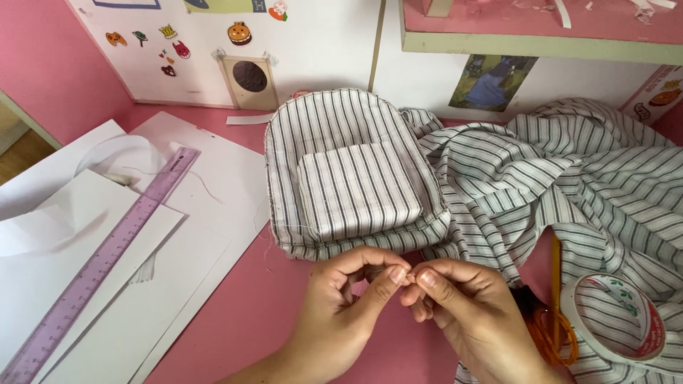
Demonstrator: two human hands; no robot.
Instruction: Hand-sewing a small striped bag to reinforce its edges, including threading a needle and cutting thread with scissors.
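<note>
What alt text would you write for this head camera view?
Two hands, left hand and right hand, pinch something tiny together above a pink table, just in front of a small striped backpack. Striped cloth, tape roll, ruler and paper lie around.

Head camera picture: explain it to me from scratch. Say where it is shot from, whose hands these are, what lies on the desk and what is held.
There is no machine here. One camera sits on a person's head and looks down at their own two bare hands over a pink desk.

The left hand and the right hand meet fingertip to fingertip, pinching something very small between them. It is too small to name; it may be a needle or thread.

Just beyond the hands lies a small striped fabric backpack with a front pocket. To its right is a heap of the same striped cloth. On that cloth sits a roll of tape, and orange-handled scissors lie beside it.

On the left are white paper sheets with a purple ruler across them. A white board with stickers stands at the back.
</note>
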